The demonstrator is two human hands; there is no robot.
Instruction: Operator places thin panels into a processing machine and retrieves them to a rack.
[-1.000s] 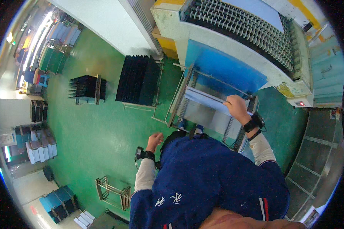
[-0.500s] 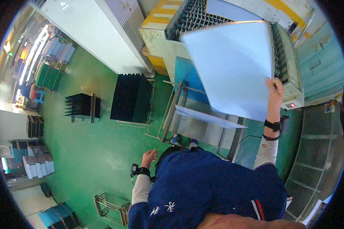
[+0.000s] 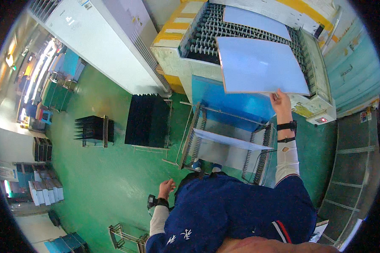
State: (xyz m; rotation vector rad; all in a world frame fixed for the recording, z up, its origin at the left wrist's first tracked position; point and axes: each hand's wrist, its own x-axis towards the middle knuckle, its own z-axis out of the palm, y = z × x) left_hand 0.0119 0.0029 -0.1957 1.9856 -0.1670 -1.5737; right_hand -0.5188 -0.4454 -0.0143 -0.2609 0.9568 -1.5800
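While the right hand (image 3: 278,100) pinches the near edge of a pale sheet (image 3: 259,65) over the rollers (image 3: 204,36), fingers closed on it, the left hand (image 3: 167,188) hangs loosely curled, seemingly empty, above the green floor (image 3: 118,181); nearby, a metal rack (image 3: 189,137) holds another panel (image 3: 231,140).

i wear the camera on my head, the left of a pair, and it looks down and forward, wide and fisheye. my blue shirt (image 3: 236,202) sits nearest, my left hand (image 3: 166,188) and right hand (image 3: 279,102) lie beyond it, and the machine (image 3: 204,69) stands far right.
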